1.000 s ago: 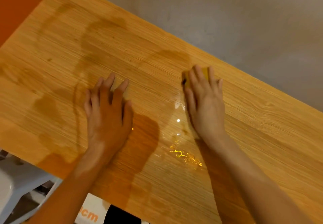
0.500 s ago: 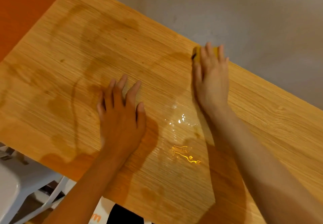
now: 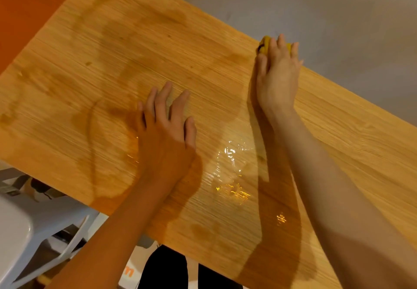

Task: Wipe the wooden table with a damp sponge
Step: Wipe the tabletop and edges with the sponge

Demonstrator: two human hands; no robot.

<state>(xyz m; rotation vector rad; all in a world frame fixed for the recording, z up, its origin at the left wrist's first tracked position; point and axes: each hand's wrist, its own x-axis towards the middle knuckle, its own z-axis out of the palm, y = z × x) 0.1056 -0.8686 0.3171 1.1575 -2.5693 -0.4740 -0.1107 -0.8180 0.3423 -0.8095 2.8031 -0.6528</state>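
The wooden table (image 3: 90,67) fills most of the view, with dark damp streaks and a glistening wet patch (image 3: 230,167) near its middle. My right hand (image 3: 276,74) is at the table's far edge and holds the yellow sponge (image 3: 265,43) down on the wood. Its fingers lie over the top and the thumb is at the sponge's left side. Only the sponge's far tip shows beyond the fingers. My left hand (image 3: 167,130) rests flat on the table with fingers spread, holding nothing.
A white plastic chair (image 3: 24,232) stands below the table's near left edge. Grey floor (image 3: 338,18) lies beyond the far edge, and an orange surface (image 3: 27,6) shows at the top left. The right end of the tabletop looks dry.
My right hand has slid the sponge away from me, from mid-table to the far edge. My left hand stays flat in about the same spot.
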